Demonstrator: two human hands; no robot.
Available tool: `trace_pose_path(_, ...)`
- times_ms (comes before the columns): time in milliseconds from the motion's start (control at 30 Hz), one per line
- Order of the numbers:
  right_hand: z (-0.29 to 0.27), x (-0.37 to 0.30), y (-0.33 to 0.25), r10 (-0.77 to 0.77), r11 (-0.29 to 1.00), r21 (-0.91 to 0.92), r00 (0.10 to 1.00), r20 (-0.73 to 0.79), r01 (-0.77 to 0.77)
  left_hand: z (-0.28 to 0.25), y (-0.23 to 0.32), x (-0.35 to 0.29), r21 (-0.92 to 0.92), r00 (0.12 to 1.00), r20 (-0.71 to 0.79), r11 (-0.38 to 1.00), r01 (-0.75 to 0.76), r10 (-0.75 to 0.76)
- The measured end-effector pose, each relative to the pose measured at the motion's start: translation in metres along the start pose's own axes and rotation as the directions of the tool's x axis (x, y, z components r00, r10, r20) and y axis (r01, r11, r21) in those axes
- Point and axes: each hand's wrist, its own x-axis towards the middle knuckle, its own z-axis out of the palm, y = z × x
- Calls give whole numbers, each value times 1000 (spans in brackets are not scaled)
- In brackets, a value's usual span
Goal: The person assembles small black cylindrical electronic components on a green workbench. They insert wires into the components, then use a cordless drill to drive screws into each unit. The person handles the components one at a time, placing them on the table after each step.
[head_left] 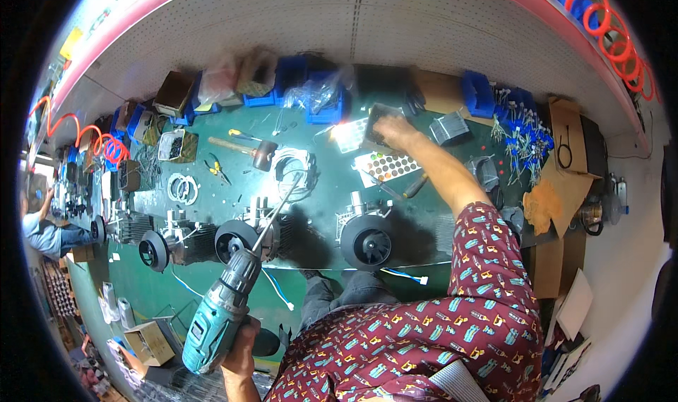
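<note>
My left hand (241, 352) grips the handle of a teal and black cordless drill (220, 310). Its long thin bit (282, 203) points up and away over the bench, passing above a motor unit with a black round fan housing (233, 241). My right hand (395, 132) reaches across to a small dark open box (381, 114), its fingers curled down into it; what they pinch, if anything, is hidden. Close to that hand lie a sheet of round stickers (388, 168) and a dark-handled screwdriver (415, 186). A second motor unit (367, 241) stands in front of me.
Further motor units (180, 241) line the bench edge at left. A mallet (263, 155), pliers (217, 171) and coiled white cable (293, 172) lie mid-bench. Blue bins (325, 109) stand at the back, wire bundles (522, 137) at right. Red coiled hoses (614, 42) hang above.
</note>
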Motion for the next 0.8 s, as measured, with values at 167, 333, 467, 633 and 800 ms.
trace_pose_path(167, -12, -2, -1, -77, 997, 17, 996, -36, 77, 9, -6, -12, -52, 999, -18, 998, 40, -40)
trace_pose_path(333, -16, -6, -10, -72, 997, -12, 996, 48, 73, 12, -15, -14, -24, 999, -34, 999, 37, -37)
trace_pose_path(467, -14, -7, -11, -20, 999, 40, 999, -46, 22, 5, -11, -18, 33, 1000, 5, 999, -1, 1)
trace_pose_path(633, 3, -7, 2, 421, 730, 677, 844, -334, -97, 5, -23, -9, 27, 999, -8, 999, -35, 36)
trace_pose_path(800, -30, -23, -18, 596, -249, 955, 803, 21, 159, 7, -7, 4, -47, 999, 51, 999, -18, 21)
